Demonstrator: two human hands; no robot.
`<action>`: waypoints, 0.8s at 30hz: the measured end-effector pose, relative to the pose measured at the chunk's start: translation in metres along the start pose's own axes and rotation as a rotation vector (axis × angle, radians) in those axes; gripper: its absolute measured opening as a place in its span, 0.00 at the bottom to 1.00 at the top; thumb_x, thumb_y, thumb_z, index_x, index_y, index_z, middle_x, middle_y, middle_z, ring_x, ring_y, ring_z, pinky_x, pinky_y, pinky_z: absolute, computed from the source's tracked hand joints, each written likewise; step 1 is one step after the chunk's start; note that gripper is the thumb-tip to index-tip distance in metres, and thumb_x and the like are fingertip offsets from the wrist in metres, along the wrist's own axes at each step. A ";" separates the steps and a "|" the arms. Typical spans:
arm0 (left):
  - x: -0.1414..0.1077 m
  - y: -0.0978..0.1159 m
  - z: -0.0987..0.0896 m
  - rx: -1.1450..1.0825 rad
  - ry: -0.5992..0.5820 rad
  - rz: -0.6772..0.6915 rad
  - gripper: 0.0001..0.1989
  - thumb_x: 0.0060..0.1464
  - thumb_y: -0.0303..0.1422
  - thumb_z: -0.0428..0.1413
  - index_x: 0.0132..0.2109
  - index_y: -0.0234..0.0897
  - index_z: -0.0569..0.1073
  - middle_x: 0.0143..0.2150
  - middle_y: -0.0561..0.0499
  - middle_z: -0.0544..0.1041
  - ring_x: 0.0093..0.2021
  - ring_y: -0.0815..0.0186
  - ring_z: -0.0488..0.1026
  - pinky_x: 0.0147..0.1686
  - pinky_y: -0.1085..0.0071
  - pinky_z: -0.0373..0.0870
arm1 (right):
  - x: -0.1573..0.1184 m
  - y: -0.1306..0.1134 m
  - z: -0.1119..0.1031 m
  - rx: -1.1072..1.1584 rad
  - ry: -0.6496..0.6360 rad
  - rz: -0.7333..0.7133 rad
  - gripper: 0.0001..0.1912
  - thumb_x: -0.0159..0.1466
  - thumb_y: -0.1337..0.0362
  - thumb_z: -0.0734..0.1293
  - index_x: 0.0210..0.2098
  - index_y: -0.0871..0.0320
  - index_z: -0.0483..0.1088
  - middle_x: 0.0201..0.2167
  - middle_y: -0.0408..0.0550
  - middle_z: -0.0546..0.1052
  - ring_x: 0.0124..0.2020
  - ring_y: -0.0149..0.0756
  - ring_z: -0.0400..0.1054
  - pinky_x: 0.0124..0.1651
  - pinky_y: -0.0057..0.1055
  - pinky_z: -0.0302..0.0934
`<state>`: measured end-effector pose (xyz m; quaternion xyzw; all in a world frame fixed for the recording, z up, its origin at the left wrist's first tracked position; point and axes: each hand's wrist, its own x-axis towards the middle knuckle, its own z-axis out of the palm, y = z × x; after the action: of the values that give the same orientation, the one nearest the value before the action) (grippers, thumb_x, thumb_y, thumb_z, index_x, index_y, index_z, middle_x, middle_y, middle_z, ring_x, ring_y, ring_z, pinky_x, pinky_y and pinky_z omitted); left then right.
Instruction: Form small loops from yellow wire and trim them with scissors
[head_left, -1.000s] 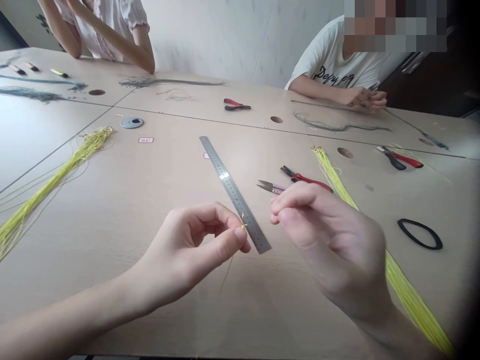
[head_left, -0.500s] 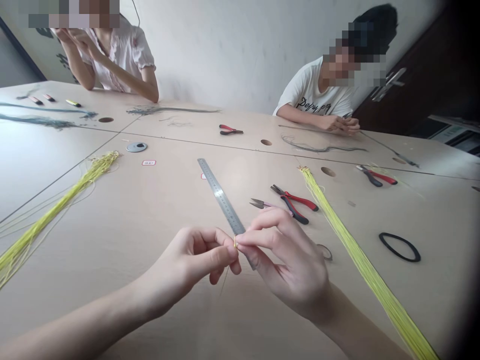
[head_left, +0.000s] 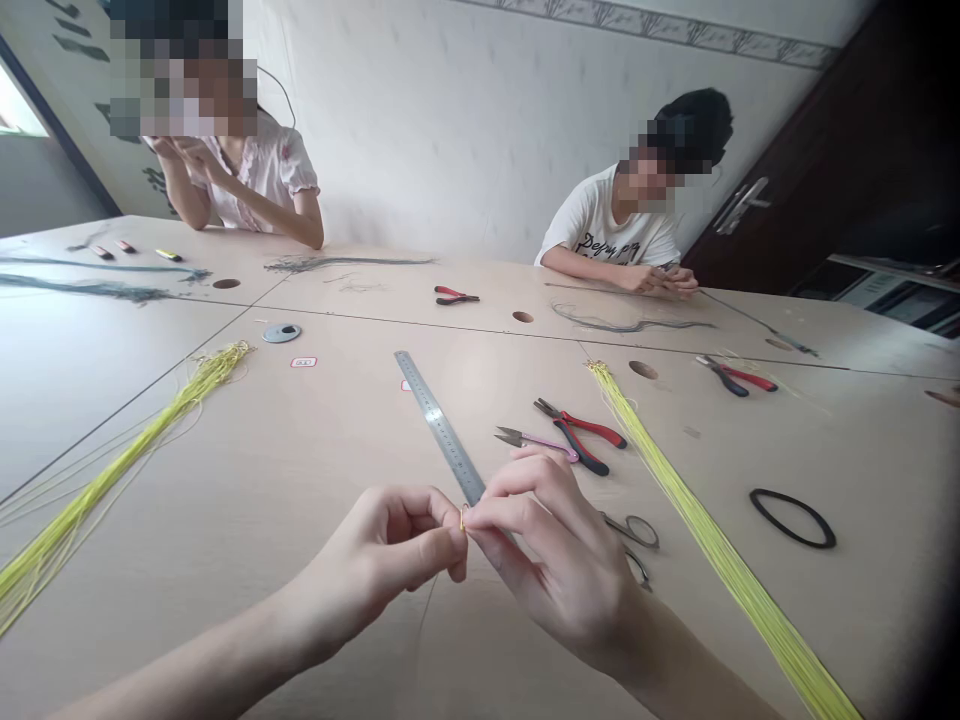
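My left hand (head_left: 390, 545) and my right hand (head_left: 559, 545) meet fingertip to fingertip, low in the middle of the view. Between them they pinch a tiny loop of yellow cord (head_left: 463, 518); its finer detail is too small to make out. A thin strand hangs below the left fingers. Just beyond lies a steel ruler (head_left: 439, 420), its near end hidden behind my right hand. Pink-handled thread snips (head_left: 536, 442) and red-and-black pliers (head_left: 581, 432) rest past my right hand. Scissors (head_left: 641, 535), mostly covered by that hand, show their handle rings.
Bundles of yellow cord lie at left (head_left: 142, 450) and right (head_left: 705, 530). A black oval ring (head_left: 793, 518) rests at right. Farther off are more pliers (head_left: 456, 295), (head_left: 739, 378) and dark cords (head_left: 352, 262). Two people sit across the table, hands busy.
The view has tilted upward, showing more wall, and most things sit lower in it. More of the scissors' handles shows beside my right hand. Both hands keep their pinch.
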<state>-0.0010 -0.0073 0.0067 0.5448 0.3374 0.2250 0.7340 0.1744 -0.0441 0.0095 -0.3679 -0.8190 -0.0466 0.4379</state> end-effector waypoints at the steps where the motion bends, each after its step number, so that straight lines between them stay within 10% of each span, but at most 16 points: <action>1: 0.000 0.000 0.000 0.005 0.005 -0.004 0.10 0.51 0.36 0.57 0.27 0.35 0.70 0.22 0.57 0.65 0.23 0.72 0.52 0.24 0.72 0.47 | 0.000 0.000 0.000 -0.005 -0.006 0.000 0.06 0.64 0.75 0.62 0.34 0.62 0.69 0.29 0.47 0.69 0.31 0.33 0.64 0.43 0.40 0.60; 24: 0.000 -0.001 0.002 0.114 0.053 0.127 0.14 0.50 0.42 0.58 0.27 0.36 0.68 0.23 0.56 0.67 0.24 0.71 0.56 0.26 0.73 0.52 | 0.001 -0.002 -0.004 0.350 -0.134 0.383 0.04 0.60 0.70 0.62 0.30 0.58 0.68 0.29 0.44 0.68 0.34 0.33 0.65 0.37 0.31 0.62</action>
<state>0.0008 -0.0091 0.0060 0.5997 0.3338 0.2657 0.6770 0.1757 -0.0463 0.0127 -0.4370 -0.7573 0.2041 0.4403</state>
